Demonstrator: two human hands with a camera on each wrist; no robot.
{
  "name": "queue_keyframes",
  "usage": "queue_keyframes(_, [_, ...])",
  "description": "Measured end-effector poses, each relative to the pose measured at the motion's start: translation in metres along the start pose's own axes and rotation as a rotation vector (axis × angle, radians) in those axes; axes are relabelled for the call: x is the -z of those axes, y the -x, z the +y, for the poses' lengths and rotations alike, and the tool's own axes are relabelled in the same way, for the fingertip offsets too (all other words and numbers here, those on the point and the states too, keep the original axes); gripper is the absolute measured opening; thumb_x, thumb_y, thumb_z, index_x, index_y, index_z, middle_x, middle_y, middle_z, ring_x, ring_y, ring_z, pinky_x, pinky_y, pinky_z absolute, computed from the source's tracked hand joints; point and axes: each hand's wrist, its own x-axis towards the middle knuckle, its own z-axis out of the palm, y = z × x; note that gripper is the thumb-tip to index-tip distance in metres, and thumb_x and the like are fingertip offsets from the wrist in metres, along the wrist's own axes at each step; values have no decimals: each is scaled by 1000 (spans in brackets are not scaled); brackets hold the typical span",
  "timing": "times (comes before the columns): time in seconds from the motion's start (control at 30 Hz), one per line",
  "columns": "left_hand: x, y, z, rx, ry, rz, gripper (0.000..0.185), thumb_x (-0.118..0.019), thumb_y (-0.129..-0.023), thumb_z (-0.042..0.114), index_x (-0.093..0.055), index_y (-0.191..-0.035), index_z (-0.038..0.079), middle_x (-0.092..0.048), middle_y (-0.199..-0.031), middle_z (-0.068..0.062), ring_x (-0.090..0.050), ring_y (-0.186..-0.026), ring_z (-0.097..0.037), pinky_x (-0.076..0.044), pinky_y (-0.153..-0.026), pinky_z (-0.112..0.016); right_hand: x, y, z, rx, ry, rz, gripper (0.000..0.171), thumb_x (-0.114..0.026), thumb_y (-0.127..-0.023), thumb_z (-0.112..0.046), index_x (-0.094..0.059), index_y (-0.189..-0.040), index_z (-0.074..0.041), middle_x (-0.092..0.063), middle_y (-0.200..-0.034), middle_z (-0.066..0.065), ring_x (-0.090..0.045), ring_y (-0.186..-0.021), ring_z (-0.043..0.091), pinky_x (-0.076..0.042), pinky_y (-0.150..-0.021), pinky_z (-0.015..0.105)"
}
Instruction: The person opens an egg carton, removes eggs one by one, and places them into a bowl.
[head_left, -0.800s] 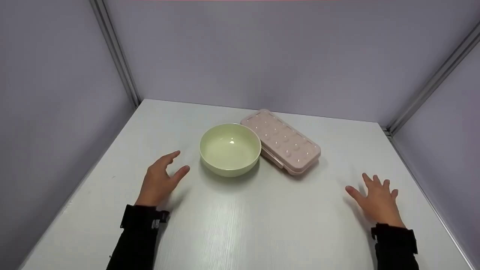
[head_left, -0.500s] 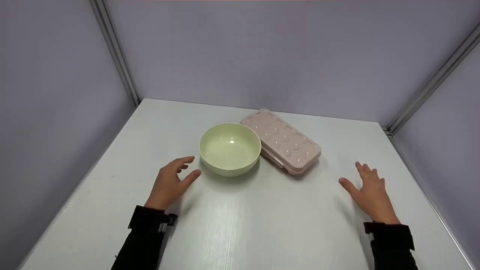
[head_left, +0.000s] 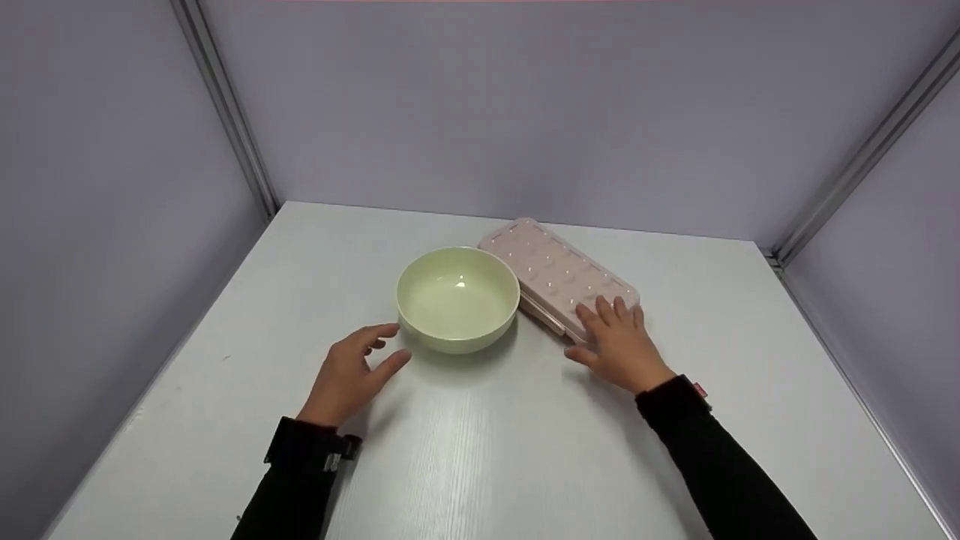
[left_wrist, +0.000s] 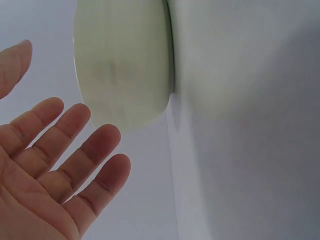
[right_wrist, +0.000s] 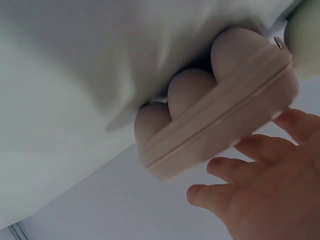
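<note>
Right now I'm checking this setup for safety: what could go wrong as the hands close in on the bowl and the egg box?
The right hand lays straight fingers on the near end of the pink egg box; pressing there could tip or slide it into the green bowl, which sits right beside it. The left hand hangs open beside the bowl without touching it; a quick reach could knock the bowl against the box.

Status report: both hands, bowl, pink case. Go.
Left hand open beside green bowl, not touching. Right hand open, fingers on pink case lid. Case closed. Nothing blocking.
</note>
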Motion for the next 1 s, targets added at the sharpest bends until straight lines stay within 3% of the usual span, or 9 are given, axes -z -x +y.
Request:
queue_keyframes(0.2, [1, -2, 2, -4, -1, -20, 48, -82, -96, 30, -70, -137, 9, -75, -135, -9, -73, -115, -36, -60, -93, -57, -11, -16, -16, -42, 89, 43, 93, -69, -99, -56, -36, -162, 4, -35, -166, 35, -27, -157, 60, -18, -125, 78])
queue_keyframes(0.5, [-2, 0, 4, -30, 12, -26, 46, -82, -96, 28, -71, -136, 8, -75, -134, -10, -74, -114, -36, -60, -92, -57, -17, -13, -19, -80, 177, 177, 69, -69, -102, -41, -49, -155, -2, -54, -146, 35, -50, -139, 53, -40, -114, 70])
queue_keyframes(0.77, [3, 4, 12, -87, 40, -7, 44, -82, -95, 24, -71, -133, 5, -76, -131, -10, -74, -113, -35, -60, -91, -56, 2, 21, 12, -127, 55, 72, 65, -67, -105, -29, -43, -159, -1, -43, -160, 35, -34, -152, 59, -37, -107, 86])
queue_keyframes(0.93, [4, 6, 25, -113, 51, -10, 43, -82, -96, 25, -72, -134, 8, -77, -130, -5, -73, -112, -24, -60, -84, -37, 16, 49, 42, -145, -30, 28, 64, -70, -103, -18, -44, -160, -5, -36, -167, 32, -22, -150, 72, -39, -102, 87])
queue_keyframes(1.0, [4, 8, 32, -129, 61, -21, 43, -82, -96, 26, -72, -134, 9, -77, -129, -5, -73, -113, -21, -58, -79, -29, 20, 61, 53, -141, -68, 25, 65, -72, -101, -13, -45, -160, -8, -35, -168, 30, -22, -147, 74, -36, -106, 85])
